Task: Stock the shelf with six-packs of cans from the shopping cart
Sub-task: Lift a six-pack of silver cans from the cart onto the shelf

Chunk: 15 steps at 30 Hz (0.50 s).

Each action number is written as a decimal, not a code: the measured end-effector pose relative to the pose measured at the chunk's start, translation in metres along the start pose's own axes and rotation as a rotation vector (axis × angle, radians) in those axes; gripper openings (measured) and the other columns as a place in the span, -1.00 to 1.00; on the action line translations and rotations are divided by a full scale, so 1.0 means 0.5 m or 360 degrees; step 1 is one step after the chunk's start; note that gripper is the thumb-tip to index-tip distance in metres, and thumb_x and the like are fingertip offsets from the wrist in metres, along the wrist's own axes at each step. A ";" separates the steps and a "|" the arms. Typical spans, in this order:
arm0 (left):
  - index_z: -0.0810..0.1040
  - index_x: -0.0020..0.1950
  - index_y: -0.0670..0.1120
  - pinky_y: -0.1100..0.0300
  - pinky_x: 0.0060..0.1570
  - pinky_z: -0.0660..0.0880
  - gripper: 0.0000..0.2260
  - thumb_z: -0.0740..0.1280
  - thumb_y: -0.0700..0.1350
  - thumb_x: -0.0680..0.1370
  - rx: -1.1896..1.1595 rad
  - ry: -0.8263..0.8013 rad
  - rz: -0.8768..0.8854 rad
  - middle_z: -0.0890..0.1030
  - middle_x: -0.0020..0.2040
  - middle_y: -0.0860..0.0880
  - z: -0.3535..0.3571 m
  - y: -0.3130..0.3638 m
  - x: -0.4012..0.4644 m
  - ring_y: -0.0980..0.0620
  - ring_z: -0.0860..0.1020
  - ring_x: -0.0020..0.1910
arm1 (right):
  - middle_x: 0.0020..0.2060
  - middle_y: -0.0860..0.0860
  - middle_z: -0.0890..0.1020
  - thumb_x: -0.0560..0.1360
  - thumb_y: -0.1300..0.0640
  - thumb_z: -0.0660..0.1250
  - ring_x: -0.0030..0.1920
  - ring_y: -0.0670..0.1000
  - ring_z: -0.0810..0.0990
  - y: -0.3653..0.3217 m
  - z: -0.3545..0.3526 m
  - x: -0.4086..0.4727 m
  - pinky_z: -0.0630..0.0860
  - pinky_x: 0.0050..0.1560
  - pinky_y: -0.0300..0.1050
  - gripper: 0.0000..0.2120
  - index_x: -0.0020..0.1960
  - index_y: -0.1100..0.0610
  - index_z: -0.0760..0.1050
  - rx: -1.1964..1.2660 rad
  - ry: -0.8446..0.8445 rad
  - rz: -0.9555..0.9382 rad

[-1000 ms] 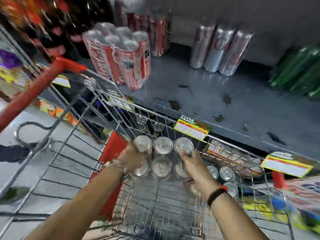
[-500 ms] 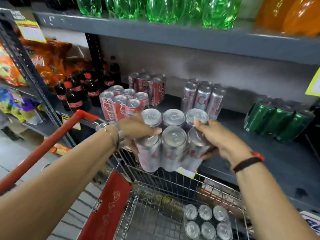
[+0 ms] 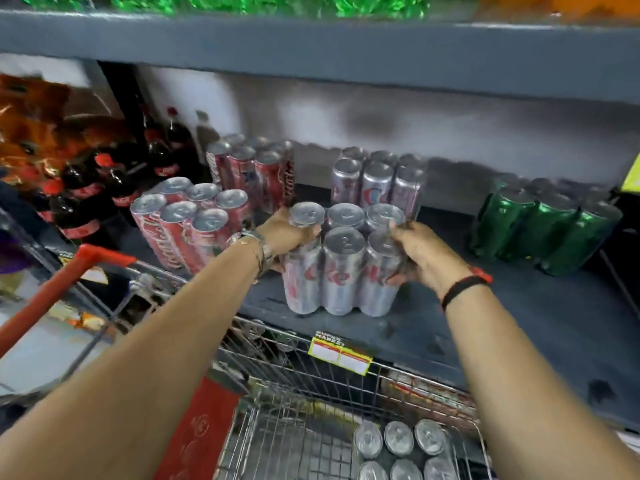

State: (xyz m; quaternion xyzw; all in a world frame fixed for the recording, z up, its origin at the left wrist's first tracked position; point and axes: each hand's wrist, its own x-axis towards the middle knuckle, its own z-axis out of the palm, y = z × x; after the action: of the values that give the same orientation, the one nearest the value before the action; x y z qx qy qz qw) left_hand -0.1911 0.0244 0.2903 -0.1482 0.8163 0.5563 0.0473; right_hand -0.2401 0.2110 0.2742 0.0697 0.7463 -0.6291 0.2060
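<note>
A silver six-pack of cans [image 3: 341, 271] stands upright on the dark grey shelf [image 3: 519, 323], near its front edge. My left hand [image 3: 289, 235] grips the pack's left side and my right hand [image 3: 420, 252] grips its right side. Directly behind it stands another silver six-pack [image 3: 377, 185]. The wire shopping cart [image 3: 311, 427] is below the shelf edge, and one more silver six-pack [image 3: 398, 452] lies in its bottom right corner.
Two red six-packs [image 3: 190, 223] stand to the left on the shelf, dark cola bottles [image 3: 90, 195] beyond them. A green six-pack [image 3: 543, 230] stands at the right. The cart's red handle [image 3: 59, 289] is at the left. An upper shelf [image 3: 311, 46] hangs overhead.
Both hands lifted the silver six-pack out of the cart, carried it up and forward, and it now rests on the shelf in front of the other silver pack.
</note>
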 end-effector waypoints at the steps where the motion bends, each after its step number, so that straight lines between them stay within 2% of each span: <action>1: 0.53 -0.15 0.09 0.18 -0.26 0.58 -0.92 0.27 -0.07 0.49 -0.0098 0.0052 0.0074 0.61 -0.16 -0.01 0.003 -0.009 -0.001 0.00 0.57 -0.16 | 0.11 0.08 0.54 0.53 -0.06 0.15 -0.11 0.10 0.59 0.007 -0.004 -0.005 0.57 -0.56 -0.10 -0.64 0.25 0.09 0.38 0.0092 -0.0016 -0.0017; 2: 0.51 -0.14 0.08 0.25 -0.33 0.54 -0.93 0.26 -0.07 0.50 -0.0205 0.0130 0.0112 0.54 -0.22 0.04 0.009 -0.021 -0.005 0.01 0.54 -0.17 | 0.12 0.04 0.53 0.53 -0.08 0.13 -0.09 0.07 0.59 0.021 -0.005 -0.014 0.61 -0.41 -0.04 -0.64 0.24 0.07 0.37 0.0154 0.0036 -0.0071; 3: 0.47 -0.05 0.02 0.26 -0.33 0.51 -0.94 0.24 -0.06 0.51 -0.0314 0.0230 0.0114 0.49 -0.23 0.03 0.018 -0.040 -0.013 -0.01 0.50 -0.12 | 0.13 0.01 0.52 0.53 -0.10 0.12 -0.03 0.02 0.57 0.047 -0.005 -0.028 0.62 -0.18 0.02 -0.66 0.22 0.04 0.36 0.0177 0.0175 -0.0176; 4: 0.41 0.08 -0.05 0.27 -0.24 0.50 -0.82 0.21 -0.01 0.52 -0.0408 0.0370 0.0102 0.46 -0.17 0.00 0.031 -0.067 -0.023 -0.01 0.44 -0.04 | 0.11 -0.02 0.51 0.52 -0.10 0.12 0.03 -0.06 0.54 0.085 -0.006 -0.048 0.56 0.05 -0.02 -0.67 0.21 0.01 0.37 0.0165 0.0374 -0.0336; 5: 0.35 0.19 -0.08 0.28 -0.13 0.47 -0.70 0.17 0.04 0.53 -0.0450 0.0533 0.0122 0.46 -0.06 -0.01 0.051 -0.102 -0.043 0.02 0.41 0.03 | 0.06 -0.06 0.51 0.52 -0.08 0.13 0.03 -0.19 0.51 0.130 -0.005 -0.080 0.47 0.16 -0.22 -0.69 0.20 0.01 0.38 0.0115 0.0576 -0.0539; 6: 0.31 0.25 -0.09 0.34 -0.05 0.41 -0.64 0.14 0.08 0.54 -0.0421 0.0675 0.0214 0.44 0.06 0.00 0.077 -0.140 -0.070 0.08 0.40 0.08 | 0.00 -0.09 0.51 0.53 -0.04 0.14 -0.02 -0.32 0.48 0.180 -0.004 -0.114 0.39 0.09 -0.46 -0.73 0.17 0.02 0.39 0.0021 0.0715 -0.0728; 7: 0.29 0.28 -0.08 0.44 -0.02 0.36 -0.62 0.13 0.08 0.54 -0.0365 0.0751 0.0338 0.42 0.14 0.03 0.109 -0.175 -0.105 0.16 0.40 0.09 | -0.06 -0.12 0.50 0.53 0.00 0.15 -0.06 -0.34 0.48 0.238 -0.005 -0.143 0.34 -0.03 -0.55 -0.79 0.12 0.03 0.41 -0.0129 0.0769 -0.0826; 8: 0.28 0.30 -0.07 0.49 -0.03 0.34 -0.62 0.14 0.06 0.53 -0.0281 0.0767 0.0434 0.39 0.19 0.06 0.142 -0.211 -0.137 0.23 0.40 0.10 | -0.09 -0.10 0.51 0.53 0.04 0.15 -0.07 -0.30 0.49 0.301 -0.011 -0.164 0.33 -0.08 -0.51 -0.82 0.08 0.06 0.42 -0.0306 0.0752 -0.0814; 9: 0.28 0.31 -0.07 0.47 -0.01 0.35 -0.63 0.15 0.02 0.53 -0.0185 0.0761 0.0475 0.37 0.21 0.07 0.177 -0.248 -0.162 0.24 0.40 0.12 | -0.08 -0.05 0.53 0.53 0.07 0.15 -0.04 -0.17 0.52 0.361 -0.021 -0.178 0.35 -0.07 -0.41 -0.82 0.07 0.10 0.44 -0.0491 0.0690 -0.0724; 11: 0.34 0.28 -0.12 0.23 0.04 0.38 -0.68 0.17 -0.08 0.54 0.0036 0.0687 0.0420 0.41 0.21 -0.06 0.247 -0.329 -0.188 0.05 0.44 0.14 | 0.00 0.08 0.56 0.53 0.09 0.17 0.05 0.07 0.52 0.481 -0.053 -0.183 0.37 -0.05 -0.17 -0.79 0.08 0.17 0.45 -0.0809 0.0557 -0.0458; 13: 0.35 0.27 -0.14 0.08 -0.04 0.43 -0.68 0.18 -0.08 0.54 0.0129 0.0463 0.0228 0.43 0.19 -0.19 0.316 -0.405 -0.200 -0.10 0.48 0.04 | 0.17 0.19 0.51 0.54 0.09 0.17 0.20 0.19 0.43 0.573 -0.084 -0.176 0.40 0.10 -0.01 -0.71 0.20 0.20 0.40 -0.1005 0.0482 -0.0199; 15: 0.34 0.27 -0.20 -0.01 -0.07 0.48 -0.61 0.20 -0.02 0.52 0.0068 0.0200 -0.0074 0.41 0.21 -0.29 0.377 -0.463 -0.202 -0.26 0.47 0.05 | 0.37 0.23 0.33 0.53 0.06 0.19 0.35 0.25 0.29 0.640 -0.102 -0.164 0.33 0.28 0.10 -0.56 0.35 0.21 0.26 -0.1080 0.0433 0.0028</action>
State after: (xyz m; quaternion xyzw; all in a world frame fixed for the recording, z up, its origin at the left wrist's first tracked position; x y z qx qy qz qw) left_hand -0.0434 0.1393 0.0369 -0.2007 0.8257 0.5271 0.0121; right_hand -0.0610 0.3366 0.0216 0.0869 0.9325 -0.3289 0.1217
